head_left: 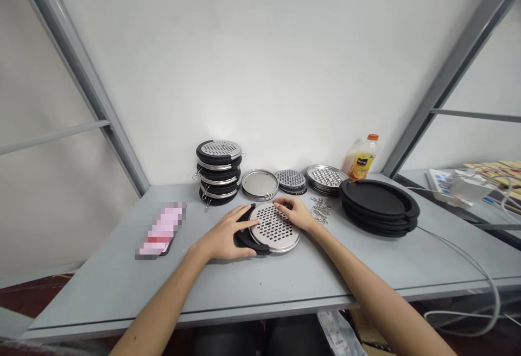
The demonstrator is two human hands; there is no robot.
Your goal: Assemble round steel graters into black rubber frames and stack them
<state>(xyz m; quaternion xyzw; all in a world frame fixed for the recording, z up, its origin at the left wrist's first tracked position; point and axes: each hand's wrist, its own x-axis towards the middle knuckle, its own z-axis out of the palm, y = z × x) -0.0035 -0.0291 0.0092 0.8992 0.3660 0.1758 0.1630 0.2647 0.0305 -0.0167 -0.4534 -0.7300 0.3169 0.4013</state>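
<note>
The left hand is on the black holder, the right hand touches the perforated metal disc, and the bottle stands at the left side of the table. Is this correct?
The bottle is not at the left: the head view shows it at the right side. The left hand is on the black holder, and the right hand touches the perforated metal disc.

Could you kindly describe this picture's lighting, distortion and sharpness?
In the head view, soft light covers the white wall, with darkness under the gray table; the gray metal posts splay outward, likely lens stretch; the phone is pixelated; the perforated metal disc looks fairly crisp.
</note>
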